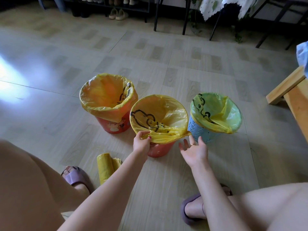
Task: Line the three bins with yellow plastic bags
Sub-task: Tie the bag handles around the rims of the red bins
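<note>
Left hand pinches yellow plastic bag at middle red bin rim; right hand open, empty. Fold hem down evenly all round.

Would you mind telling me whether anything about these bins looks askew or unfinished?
Only the middle orange plastic bin: its yellow plastic bag sags in loose folds along the near rim, where the left hand pinches it. The right hand hovers open beside it.
</note>
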